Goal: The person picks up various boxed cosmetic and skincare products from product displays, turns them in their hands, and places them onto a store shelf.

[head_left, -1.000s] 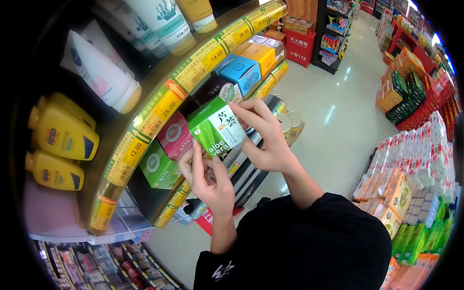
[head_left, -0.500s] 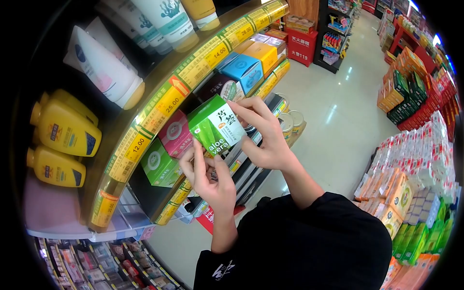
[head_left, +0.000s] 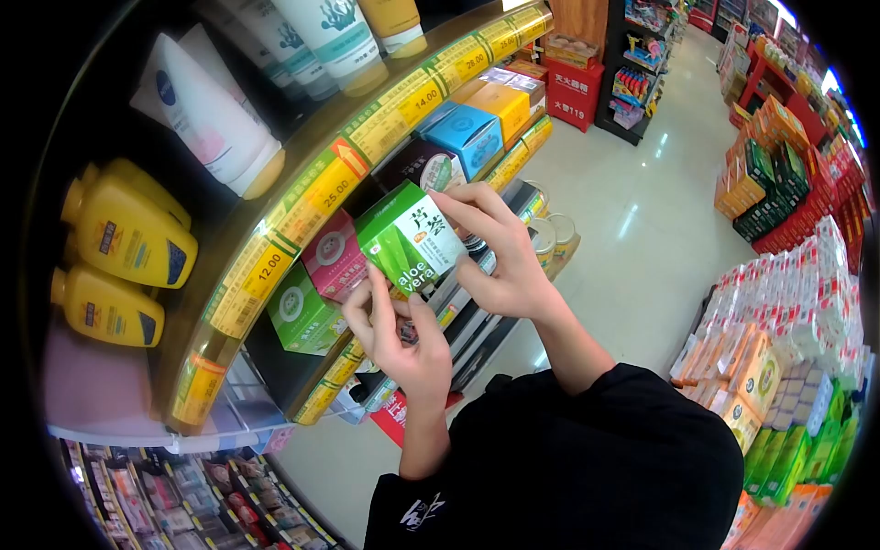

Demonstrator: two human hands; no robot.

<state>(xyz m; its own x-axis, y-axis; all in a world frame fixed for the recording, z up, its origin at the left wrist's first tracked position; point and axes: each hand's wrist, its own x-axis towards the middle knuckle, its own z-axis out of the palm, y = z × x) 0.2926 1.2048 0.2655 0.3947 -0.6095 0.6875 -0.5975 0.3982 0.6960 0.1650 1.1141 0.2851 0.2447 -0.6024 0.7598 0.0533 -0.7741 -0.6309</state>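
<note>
A green and white aloe vera box (head_left: 410, 240) is held tilted in front of the lower shelf, its printed face toward me. My left hand (head_left: 401, 336) pinches its lower left edge between thumb and fingers. At the upper right, my right hand (head_left: 500, 252) grips the white end, thumb below and fingertips above. Just behind the box, a pink box (head_left: 333, 258) and a green box (head_left: 302, 313) stand on the shelf. A black box (head_left: 417, 167) and a blue box (head_left: 465, 137) are farther along.
A curved upper shelf edge with yellow price tags (head_left: 335, 188) runs above my hands, carrying white tubes (head_left: 209, 119) and yellow bottles (head_left: 133, 234). Stacked tissue packs (head_left: 779, 293) and cartons (head_left: 770, 174) line the aisle's right side. A red box (head_left: 573, 90) stands at the far shelf end.
My view has shifted very slightly. Both hands keep the aloe vera box in nearly the same place, with no visible change of grip.
</note>
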